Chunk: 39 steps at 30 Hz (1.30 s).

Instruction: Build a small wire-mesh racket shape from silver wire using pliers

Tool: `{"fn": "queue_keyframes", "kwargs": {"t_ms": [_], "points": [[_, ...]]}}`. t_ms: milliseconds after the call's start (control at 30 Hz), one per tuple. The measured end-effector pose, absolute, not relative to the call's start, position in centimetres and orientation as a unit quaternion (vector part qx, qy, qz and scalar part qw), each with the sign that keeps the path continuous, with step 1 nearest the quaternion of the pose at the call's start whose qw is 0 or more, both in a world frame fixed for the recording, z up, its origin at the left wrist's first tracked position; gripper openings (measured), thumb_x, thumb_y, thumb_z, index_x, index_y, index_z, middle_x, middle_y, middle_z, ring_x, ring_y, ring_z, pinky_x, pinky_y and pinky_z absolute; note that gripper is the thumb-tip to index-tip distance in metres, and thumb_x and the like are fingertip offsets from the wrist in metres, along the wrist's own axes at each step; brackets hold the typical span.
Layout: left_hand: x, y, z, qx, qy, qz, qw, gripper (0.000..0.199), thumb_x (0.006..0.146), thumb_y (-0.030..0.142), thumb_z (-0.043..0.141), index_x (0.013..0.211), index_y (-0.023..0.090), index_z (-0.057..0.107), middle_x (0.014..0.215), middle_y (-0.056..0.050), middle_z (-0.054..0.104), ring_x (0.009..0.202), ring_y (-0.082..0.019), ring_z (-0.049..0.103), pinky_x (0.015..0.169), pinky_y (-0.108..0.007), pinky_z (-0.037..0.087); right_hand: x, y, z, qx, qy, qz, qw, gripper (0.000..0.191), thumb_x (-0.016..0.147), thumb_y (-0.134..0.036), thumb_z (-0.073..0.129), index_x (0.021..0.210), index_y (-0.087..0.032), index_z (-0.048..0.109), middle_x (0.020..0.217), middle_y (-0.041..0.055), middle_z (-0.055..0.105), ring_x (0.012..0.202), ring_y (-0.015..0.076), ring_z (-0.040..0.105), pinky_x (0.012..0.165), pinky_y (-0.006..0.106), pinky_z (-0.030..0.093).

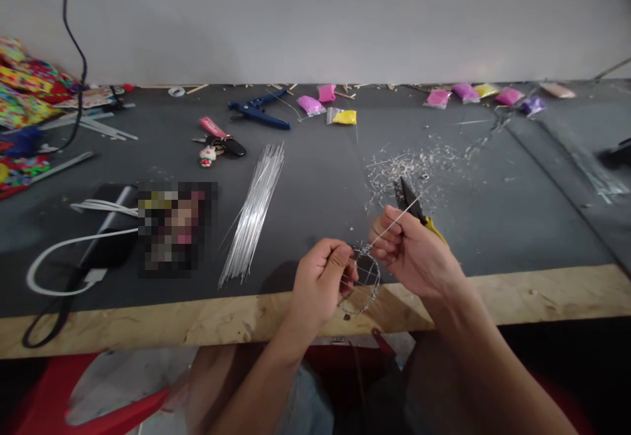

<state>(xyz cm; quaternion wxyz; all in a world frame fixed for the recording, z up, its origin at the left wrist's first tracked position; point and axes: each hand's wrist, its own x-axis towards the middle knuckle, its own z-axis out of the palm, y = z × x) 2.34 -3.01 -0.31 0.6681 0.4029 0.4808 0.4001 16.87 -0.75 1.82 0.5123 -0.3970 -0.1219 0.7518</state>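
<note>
Head camera: left hand pinches a wire ring, right hand a straight wire; holding it taut should help, though their join looks blurred.

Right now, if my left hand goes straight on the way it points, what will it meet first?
Beyond the wire ring it already holds, your left hand would probably meet your right hand first, though depth is unclear here.

This looks like a small craft workshop: a grey bench with a bare wooden edge carries a bundle of straight wires, scattered metal clippings, blue pliers, yellow-handled pliers and brightly coloured little packets.
</note>
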Motion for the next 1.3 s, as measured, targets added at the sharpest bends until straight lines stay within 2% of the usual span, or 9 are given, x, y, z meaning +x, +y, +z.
{"fn": "queue_keyframes", "kwargs": {"t_ms": [267,400,467,533,633,833,933,1067,1300], "points": [[2.3,-2.8,-0.5,0.379,0.474,0.404,0.684,0.022,0.084,0.036,0.051,0.074,0.017,0.051,0.054,0.003,0.053,0.045,-0.007,0.048,0.042,-0.02,0.039,16.8,-0.5,1.4,-0.405,-0.128,0.747,0.511,0.035,0.082,-0.03,0.056,0.054,-0.018,0.039,0.055,-0.0056,0.029,0.047,0.0071,0.029,0.042,0.021,0.03],[2.2,-2.6,-0.9,0.363,0.458,0.425,0.691,0.023,0.083,0.038,0.052,0.076,0.017,0.05,0.058,0.002,0.056,0.047,-0.009,0.052,0.042,-0.021,0.042,16.8,-0.3,0.9,-0.398,-0.165,0.734,0.525,0.029,0.082,-0.035,0.057,0.059,-0.018,0.05,0.056,-0.0046,0.039,0.05,0.007,0.038,0.044,0.02,0.034],[2.1,-2.6,-0.9,0.357,0.46,0.443,0.682,0.023,0.083,0.039,0.052,0.079,0.017,0.05,0.059,0.002,0.057,0.049,-0.01,0.054,0.043,-0.022,0.045,16.7,-0.4,0.7,-0.404,-0.207,0.718,0.527,0.022,0.082,-0.037,0.056,0.071,-0.019,0.06,0.064,-0.0018,0.051,0.059,0.0085,0.049,0.052,0.02,0.041],[2.0,-2.5,-1.0,0.355,0.463,0.462,0.668,0.022,0.084,0.039,0.052,0.081,0.017,0.051,0.059,0.002,0.057,0.05,-0.01,0.055,0.046,-0.022,0.047,16.5,-0.5,0.6,-0.424,-0.246,0.7,0.52,0.021,0.083,-0.038,0.055,0.088,-0.02,0.065,0.083,0.0023,0.062,0.074,0.0117,0.057,0.063,0.023,0.046],[1.9,-2.4,-1.1,0.363,0.467,0.484,0.644,0.022,0.083,0.039,0.053,0.082,0.017,0.052,0.063,0.002,0.058,0.054,-0.01,0.057,0.05,-0.023,0.049,16.1,-0.8,0.3,-0.45,-0.276,0.678,0.512,0.024,0.083,-0.036,0.055,0.1,-0.021,0.065,0.102,0.005,0.064,0.088,0.0142,0.059,0.073,0.025,0.046],[2.1,-2.2,-1.3,0.394,0.488,0.497,0.6,0.022,0.081,0.037,0.056,0.087,0.016,0.054,0.071,0.0,0.06,0.066,-0.012,0.06,0.061,-0.025,0.052,15.7,-0.9,-0.5,-0.489,-0.297,0.656,0.492,0.025,0.076,-0.029,0.063,0.101,-0.023,0.065,0.092,0.0021,0.067,0.077,0.0113,0.058,0.07,0.025,0.045],[2.0,-2.0,-1.5,0.386,0.469,0.498,0.619,0.022,0.081,0.037,0.057,0.087,0.016,0.054,0.07,0.0,0.06,0.066,-0.013,0.061,0.062,-0.027,0.053,15.8,-0.7,-0.6,-0.488,-0.298,0.661,0.486,0.023,0.075,-0.026,0.064,0.097,-0.023,0.066,0.086,0.0004,0.066,0.072,0.0096,0.057,0.067,0.023,0.044],[1.9,-1.8,-1.7,0.345,0.434,0.489,0.674,0.021,0.08,0.037,0.058,0.085,0.017,0.052,0.066,0.002,0.06,0.059,-0.012,0.06,0.06,-0.027,0.052,16.1,-0.5,-0.5,-0.438,-0.296,0.696,0.486,0.015,0.075,-0.027,0.065,0.088,-0.021,0.066,0.077,-0.0006,0.064,0.066,0.0089,0.057,0.062,0.023,0.044],[2.0,-1.7,-1.6,0.309,0.418,0.483,0.705,0.022,0.081,0.039,0.057,0.088,0.018,0.052,0.059,0.004,0.056,0.05,-0.01,0.056,0.05,-0.022,0.046,16.1,-0.5,-0.5,-0.43,-0.308,0.686,0.499,0.019,0.074,-0.028,0.067,0.092,-0.022,0.066,0.075,-0.0012,0.065,0.063,0.0077,0.056,0.063,0.022,0.046]]}}
